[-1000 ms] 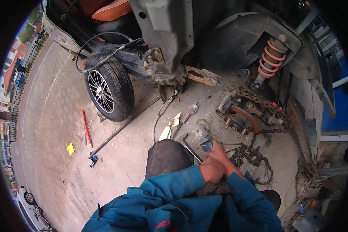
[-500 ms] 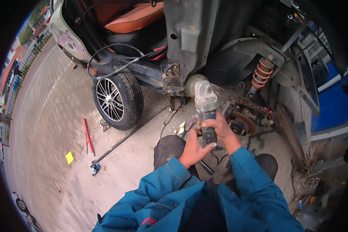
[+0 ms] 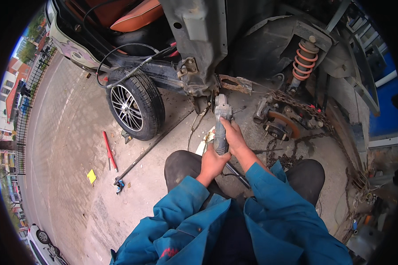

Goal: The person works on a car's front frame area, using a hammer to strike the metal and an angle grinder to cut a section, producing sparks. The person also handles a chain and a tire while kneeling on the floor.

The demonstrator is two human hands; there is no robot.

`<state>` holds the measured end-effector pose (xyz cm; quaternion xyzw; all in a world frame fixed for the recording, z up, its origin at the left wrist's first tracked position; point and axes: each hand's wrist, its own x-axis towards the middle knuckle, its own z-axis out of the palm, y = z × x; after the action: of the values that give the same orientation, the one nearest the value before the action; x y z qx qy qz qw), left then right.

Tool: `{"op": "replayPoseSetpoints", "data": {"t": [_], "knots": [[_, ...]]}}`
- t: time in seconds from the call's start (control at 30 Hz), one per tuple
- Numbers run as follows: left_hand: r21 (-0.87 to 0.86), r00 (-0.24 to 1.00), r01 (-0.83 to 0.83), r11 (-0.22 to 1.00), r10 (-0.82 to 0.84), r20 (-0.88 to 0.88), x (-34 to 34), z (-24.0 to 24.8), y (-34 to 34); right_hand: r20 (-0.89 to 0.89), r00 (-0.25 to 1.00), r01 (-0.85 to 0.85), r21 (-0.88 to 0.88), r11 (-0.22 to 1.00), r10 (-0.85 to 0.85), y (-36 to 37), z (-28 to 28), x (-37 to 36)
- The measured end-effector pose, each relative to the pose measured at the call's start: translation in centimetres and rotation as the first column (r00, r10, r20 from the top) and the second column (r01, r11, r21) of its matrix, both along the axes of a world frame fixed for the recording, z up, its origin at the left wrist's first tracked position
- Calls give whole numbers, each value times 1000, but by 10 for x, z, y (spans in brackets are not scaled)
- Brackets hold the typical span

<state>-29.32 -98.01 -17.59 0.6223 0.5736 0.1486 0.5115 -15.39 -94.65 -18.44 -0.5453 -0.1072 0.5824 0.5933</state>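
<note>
Both my hands are wrapped round a dusty angle grinder [image 3: 223, 111], held in front of me with its head pointing away. My left hand [image 3: 214, 160] grips the rear of the body. Further forward, my right hand [image 3: 234, 140] closes on the body from the right side. The grinder's disc shows edge-on beside the lower end of the grey car body post [image 3: 203, 44]. Whether the disc touches the metal I cannot tell. A rusty, torn metal strip [image 3: 236, 84] sticks out to the right of the post, just beyond the grinder head.
A wheel with tyre [image 3: 152, 104] leans by the car sill at left. On the ground lie a long bar [image 3: 154, 148], a red tool [image 3: 109, 150] and a yellow piece [image 3: 91, 176]. At right are a coil spring [image 3: 304, 62], a rusty brake disc [image 3: 287, 123] and a chain [image 3: 296, 100].
The grinder has moved left and turned, so its disc went from facing me to edge-on. Both hands moved with it. The rusty strip and brake parts now show more, and the view has shifted.
</note>
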Motion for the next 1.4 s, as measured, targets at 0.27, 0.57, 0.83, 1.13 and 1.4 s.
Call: {"op": "replayPoseSetpoints", "data": {"t": [0.27, 0.57, 0.83, 1.13, 1.4], "knots": [[-129, 988, 18, 991, -37, -147, 3, -22, 0, 242, 968, -2, -282, 960, 73, 6, -75, -4], [-109, 995, 41, 993, -51, -91, 16, -12, -3, 94, 995, 66, -307, 949, -39, 9, -53, 15], [-155, 935, -48, 987, 99, 342, 31, -12, 16, 405, 914, 26, -95, 995, 14, 35, -22, 18], [313, 991, -76, 947, 106, -79, 51, -20, 26, 593, 795, -13, -189, 982, 125, 49, -8, 27], [306, 993, -73, 949, 99, -69, 52, -20, 38, 596, 794, -33, -154, 988, 119, 56, 7, 32]]}}
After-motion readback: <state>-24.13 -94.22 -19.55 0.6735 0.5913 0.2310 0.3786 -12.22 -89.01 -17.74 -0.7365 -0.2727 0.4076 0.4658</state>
